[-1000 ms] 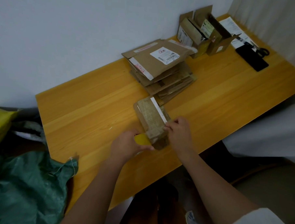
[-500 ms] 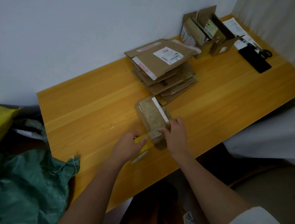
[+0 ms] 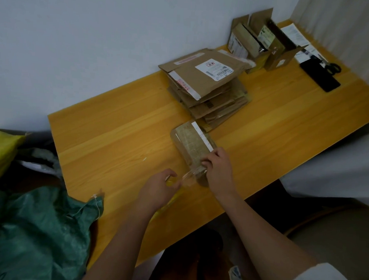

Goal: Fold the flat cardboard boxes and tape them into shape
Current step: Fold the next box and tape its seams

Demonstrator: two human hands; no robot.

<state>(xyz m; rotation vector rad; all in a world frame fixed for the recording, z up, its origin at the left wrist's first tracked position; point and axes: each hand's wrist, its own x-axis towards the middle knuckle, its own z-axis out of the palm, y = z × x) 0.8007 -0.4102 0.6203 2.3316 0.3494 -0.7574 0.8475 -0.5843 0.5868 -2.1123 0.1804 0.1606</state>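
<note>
Clear tape (image 3: 189, 176) stretched mid-frame: left hand (image 3: 158, 190) gripped the roll, right hand (image 3: 218, 169) pinched the box (image 3: 193, 144). Taping step; cutting likely next.

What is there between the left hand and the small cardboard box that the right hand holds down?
In the head view, a stretched strip of clear tape runs from the left hand to the near end of the small brown cardboard box, above the yellow wooden table.
</note>
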